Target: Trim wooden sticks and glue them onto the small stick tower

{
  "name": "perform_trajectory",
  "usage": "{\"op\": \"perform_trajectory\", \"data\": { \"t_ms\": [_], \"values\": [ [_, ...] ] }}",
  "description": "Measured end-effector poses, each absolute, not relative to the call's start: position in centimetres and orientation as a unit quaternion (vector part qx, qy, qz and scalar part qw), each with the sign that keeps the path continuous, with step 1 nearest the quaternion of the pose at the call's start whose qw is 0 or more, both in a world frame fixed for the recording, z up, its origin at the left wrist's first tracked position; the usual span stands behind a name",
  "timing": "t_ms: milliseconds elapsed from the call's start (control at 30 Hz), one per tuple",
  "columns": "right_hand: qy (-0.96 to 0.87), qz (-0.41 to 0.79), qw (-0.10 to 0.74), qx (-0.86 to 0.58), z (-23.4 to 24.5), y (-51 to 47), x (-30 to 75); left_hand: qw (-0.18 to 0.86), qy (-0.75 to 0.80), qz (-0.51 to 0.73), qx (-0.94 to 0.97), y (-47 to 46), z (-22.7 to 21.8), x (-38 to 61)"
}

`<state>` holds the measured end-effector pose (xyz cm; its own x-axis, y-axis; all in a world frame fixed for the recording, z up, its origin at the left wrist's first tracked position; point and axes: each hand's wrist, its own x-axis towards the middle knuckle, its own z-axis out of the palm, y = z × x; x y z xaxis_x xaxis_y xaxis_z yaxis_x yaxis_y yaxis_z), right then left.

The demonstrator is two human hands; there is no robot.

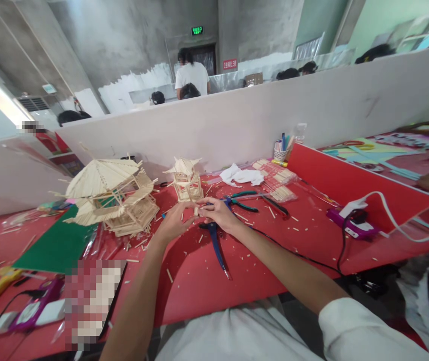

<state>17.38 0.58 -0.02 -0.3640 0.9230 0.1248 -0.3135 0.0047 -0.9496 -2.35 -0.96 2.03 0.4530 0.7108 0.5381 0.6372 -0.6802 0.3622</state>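
Near the table's middle my left hand (175, 220) and my right hand (219, 214) meet at the fingertips, both closed on a short bundle of pale wooden sticks (196, 211). Fingers hide part of the bundle. Just under my right hand lies a blue glue gun (216, 248), its handle toward me. Beyond my right hand are pliers with teal-and-black handles (245, 204). Behind my hands stands a small stick-built pavilion (186, 180). To the left of my left hand is a larger stick pavilion (112, 195) with a wide, layered roof.
Stick scraps litter the red table (252, 273). Right of centre are bagged sticks (280, 183), white tissue (241, 175) and a pen basket (281, 150). A red divider (357, 185) and purple power strip (351, 224) stand right. A green board (58, 243) lies left.
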Motion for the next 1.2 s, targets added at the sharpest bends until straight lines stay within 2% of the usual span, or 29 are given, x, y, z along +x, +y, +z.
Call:
{"op": "perform_trajectory", "data": {
  "t_ms": [833,1200],
  "values": [
    [-0.527,0.624,0.491,-0.304,0.19,0.51,17.45,0.029,0.394,0.364,0.843,-0.67,1.91,-2.67],
    [-0.532,0.624,0.488,-0.3,0.4,0.18,17.38,0.017,0.391,0.334,0.857,-0.87,2.09,-2.46]
  ]
}}
